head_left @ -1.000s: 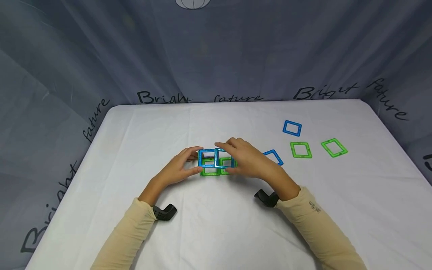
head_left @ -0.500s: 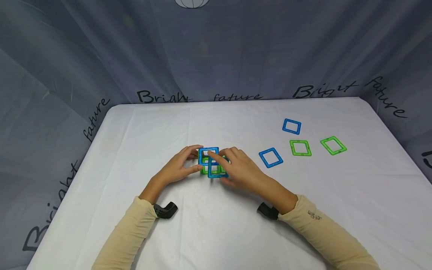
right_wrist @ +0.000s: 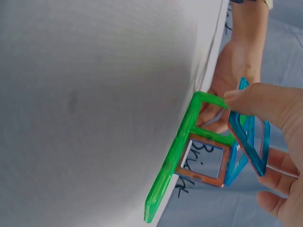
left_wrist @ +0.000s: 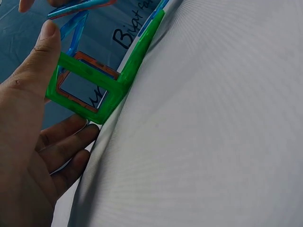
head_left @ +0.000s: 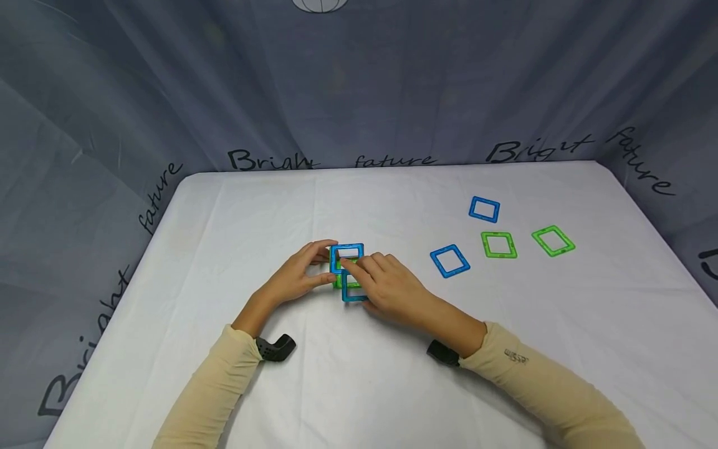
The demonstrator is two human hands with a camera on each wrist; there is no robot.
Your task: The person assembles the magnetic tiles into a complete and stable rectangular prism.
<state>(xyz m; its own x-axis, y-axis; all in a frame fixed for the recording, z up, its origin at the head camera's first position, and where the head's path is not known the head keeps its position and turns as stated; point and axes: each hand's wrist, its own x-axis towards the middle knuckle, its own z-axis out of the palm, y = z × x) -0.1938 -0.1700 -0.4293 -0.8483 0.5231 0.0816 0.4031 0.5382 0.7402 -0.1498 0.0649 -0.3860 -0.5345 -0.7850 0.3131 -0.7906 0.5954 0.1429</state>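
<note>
Magnetic square tiles form a small structure before me. In the right wrist view a green tile (right_wrist: 163, 177) lies flat on the table, and an orange tile (right_wrist: 201, 178) stands upright. The left wrist view shows an upright green tile (left_wrist: 90, 73) too. On top sits a blue tile (head_left: 352, 247). My left hand (head_left: 291, 277) holds the structure's left side between thumb and fingers. At the front, my right hand (head_left: 395, 290) pinches another blue tile (head_left: 344, 290), tilted beside the structure. Whether that tile touches it I cannot tell; fingers cover its right part.
To the right on the white table (head_left: 359, 386) lie a near blue tile (head_left: 450, 261), a far blue tile (head_left: 485, 209), a green tile (head_left: 499, 245) and a rightmost green tile (head_left: 553, 241). A grey curtain (head_left: 359, 87) hangs behind the table.
My right hand has brought its blue tile from beside the top blue tile leftward and down to the structure's front. The left hand stays nearly still.
</note>
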